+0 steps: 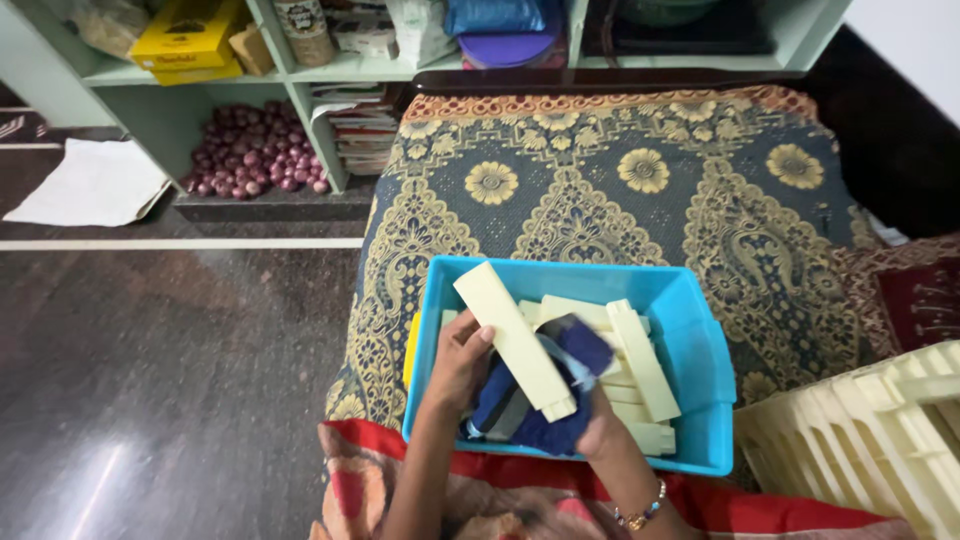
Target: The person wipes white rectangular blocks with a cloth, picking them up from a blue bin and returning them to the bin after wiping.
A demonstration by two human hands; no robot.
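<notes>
A blue plastic tub [700,345] rests on a patterned bedspread and holds several long cream plastic bars [640,355]. My left hand [458,362] grips one cream bar [512,335], which slants up across the tub's left side. My right hand [598,425] is mostly hidden under a dark blue cloth [545,395], bunched against that bar. The cloth covers the bar's lower middle.
A cream slatted plastic crate [870,440] stands at the lower right. The bed carries a blue-and-gold bedspread [600,190]. Pale green shelves [300,70] at the back hold boxes, papers and a pile of red onions [255,160]. Dark polished floor [170,370] lies to the left.
</notes>
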